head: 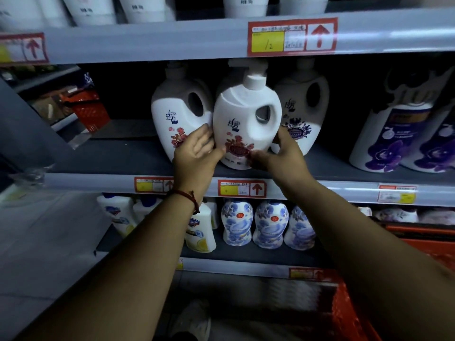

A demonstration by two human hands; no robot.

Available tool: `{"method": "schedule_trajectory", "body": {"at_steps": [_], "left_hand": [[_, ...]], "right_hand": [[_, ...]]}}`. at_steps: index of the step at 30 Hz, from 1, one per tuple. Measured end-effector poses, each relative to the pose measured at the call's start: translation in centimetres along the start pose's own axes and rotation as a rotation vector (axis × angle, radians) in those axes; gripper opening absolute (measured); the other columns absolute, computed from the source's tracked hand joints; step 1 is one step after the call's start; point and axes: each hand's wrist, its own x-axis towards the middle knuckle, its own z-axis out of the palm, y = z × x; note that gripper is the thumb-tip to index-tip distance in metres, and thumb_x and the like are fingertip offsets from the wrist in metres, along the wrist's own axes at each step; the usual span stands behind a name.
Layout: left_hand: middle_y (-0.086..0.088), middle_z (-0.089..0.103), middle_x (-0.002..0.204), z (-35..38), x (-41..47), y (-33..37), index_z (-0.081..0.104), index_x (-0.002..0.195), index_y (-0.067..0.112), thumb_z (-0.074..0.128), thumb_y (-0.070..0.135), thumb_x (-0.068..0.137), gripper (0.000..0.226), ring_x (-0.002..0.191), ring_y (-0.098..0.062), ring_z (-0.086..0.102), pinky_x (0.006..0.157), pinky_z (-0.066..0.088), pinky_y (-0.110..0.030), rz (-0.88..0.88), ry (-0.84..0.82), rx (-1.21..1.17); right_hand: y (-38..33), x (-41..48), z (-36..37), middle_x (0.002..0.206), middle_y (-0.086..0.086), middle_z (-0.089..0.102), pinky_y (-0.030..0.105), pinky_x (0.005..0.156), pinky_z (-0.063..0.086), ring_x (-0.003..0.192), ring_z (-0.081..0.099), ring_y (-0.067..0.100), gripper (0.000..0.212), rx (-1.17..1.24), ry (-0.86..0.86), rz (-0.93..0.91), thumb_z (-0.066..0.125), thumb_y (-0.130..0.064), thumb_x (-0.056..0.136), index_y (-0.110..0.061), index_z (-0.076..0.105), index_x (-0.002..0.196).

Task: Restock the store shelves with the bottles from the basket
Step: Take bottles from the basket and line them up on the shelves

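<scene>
A white pump bottle with a red flower label (pixel 246 119) stands on the middle shelf (pixel 123 156), near its front edge. My left hand (pixel 195 153) holds its lower left side and my right hand (pixel 280 153) holds its lower right side, thumbs across the label. Just behind to the left stands a matching red-flower bottle (pixel 177 114). To the right stands a similar bottle with a purple label (pixel 302 112). The red basket (pixel 349 313) is at the lower right, its contents hidden.
Large purple-label bottles (pixel 398 139) fill the shelf's right end. Blue-patterned white bottles (pixel 253 225) and lemon-label bottles (pixel 199 232) stand on the shelf below. White containers (pixel 93 11) line the top shelf. Another red basket (pixel 88 112) shows at the left.
</scene>
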Motion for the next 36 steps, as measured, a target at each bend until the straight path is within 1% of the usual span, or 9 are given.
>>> {"method": "schedule_trajectory", "body": {"at_steps": [5, 9, 12, 14, 18, 23, 29, 34, 36], "left_hand": [[-0.008, 0.066, 0.129, -0.4, 0.5, -0.2, 0.056, 0.136, 0.004, 0.072, -0.001, 0.083, 0.056, 0.113, -0.010, 0.065, 0.097, 0.053, -0.026, -0.001, 0.057, 0.059], [-0.005, 0.073, 0.112, -1.0, 0.7, -1.1, 0.064, 0.127, 0.007, 0.074, 0.010, 0.083, 0.046, 0.103, -0.017, 0.070, 0.095, 0.056, -0.041, -0.064, 0.086, 0.114], [-0.006, 0.073, 0.113, -0.8, 0.3, -1.5, 0.067, 0.124, 0.008, 0.073, 0.011, 0.080, 0.044, 0.102, -0.016, 0.071, 0.095, 0.056, -0.043, -0.098, 0.024, 0.155], [-0.006, 0.072, 0.117, -0.6, 0.2, -1.5, 0.066, 0.125, 0.009, 0.073, 0.017, 0.075, 0.051, 0.105, -0.015, 0.070, 0.099, 0.054, -0.042, -0.097, -0.003, 0.175], [-0.007, 0.066, 0.130, -0.3, 0.1, -1.2, 0.058, 0.135, 0.007, 0.073, 0.008, 0.082, 0.055, 0.116, -0.013, 0.064, 0.104, 0.050, -0.038, -0.117, -0.048, 0.169], [-0.007, 0.056, 0.142, 0.2, -0.1, -0.8, 0.048, 0.144, 0.006, 0.070, 0.002, 0.085, 0.063, 0.124, -0.011, 0.058, 0.104, 0.047, -0.025, -0.130, -0.092, 0.158], [-0.009, 0.052, 0.146, 0.5, -0.2, -0.5, 0.045, 0.145, 0.004, 0.070, -0.001, 0.085, 0.066, 0.129, -0.015, 0.055, 0.102, 0.046, -0.022, -0.151, -0.110, 0.155], [-0.004, 0.055, 0.141, 0.4, -1.0, -0.3, 0.048, 0.142, 0.006, 0.070, 0.000, 0.086, 0.061, 0.126, -0.011, 0.054, 0.098, 0.044, -0.017, -0.063, -0.184, 0.314], [0.003, 0.057, 0.136, 0.4, -1.7, -0.6, 0.051, 0.141, 0.012, 0.074, 0.010, 0.085, 0.060, 0.124, -0.009, 0.052, 0.105, 0.044, -0.025, 0.027, -0.200, 0.495]], "right_hand": [[-0.4, 0.2, 0.4, 0.107, 0.003, 0.065, 0.046, 0.083, 0.063, 0.102, 0.070, 0.033, 0.037, -0.032, 0.015, 0.033, 0.062, -0.008, 0.097, -0.014, 0.055, 0.133], [-0.4, 0.2, 0.5, 0.099, 0.010, 0.071, 0.054, 0.084, 0.060, 0.090, 0.073, 0.038, 0.013, -0.072, 0.044, 0.024, 0.063, -0.019, 0.098, -0.029, 0.061, 0.107], [-0.2, 0.3, 0.7, 0.105, 0.007, 0.068, 0.044, 0.081, 0.062, 0.088, 0.075, 0.028, 0.025, -0.099, 0.042, 0.043, 0.068, -0.025, 0.096, -0.024, 0.057, 0.119], [0.0, 0.3, 0.8, 0.115, 0.009, 0.066, 0.046, 0.087, 0.061, 0.097, 0.073, 0.027, 0.046, -0.140, 0.041, 0.050, 0.072, -0.032, 0.091, -0.021, 0.054, 0.132], [0.4, 0.2, 0.6, 0.116, 0.007, 0.064, 0.053, 0.093, 0.057, 0.109, 0.066, 0.032, 0.053, -0.149, 0.065, 0.060, 0.077, -0.027, 0.086, -0.028, 0.052, 0.133], [0.4, 0.3, 0.0, 0.118, 0.014, 0.062, 0.052, 0.090, 0.059, 0.102, 0.069, 0.032, 0.058, -0.133, 0.058, 0.107, 0.076, -0.017, 0.088, -0.024, 0.048, 0.139], [0.6, 0.3, -0.3, 0.115, 0.016, 0.063, 0.053, 0.094, 0.056, 0.103, 0.068, 0.032, 0.062, -0.142, 0.077, 0.132, 0.077, -0.009, 0.085, -0.022, 0.048, 0.138], [0.2, -0.7, -0.9, 0.122, 0.008, 0.057, 0.047, 0.101, 0.053, 0.112, 0.061, 0.025, 0.065, -0.224, 0.045, 0.064, 0.077, -0.012, 0.086, -0.018, 0.045, 0.142], [-0.4, -1.6, -1.5, 0.125, 0.005, 0.054, 0.042, 0.100, 0.052, 0.110, 0.060, 0.020, 0.068, -0.308, 0.036, 0.019, 0.076, -0.013, 0.087, -0.016, 0.042, 0.146]]}}
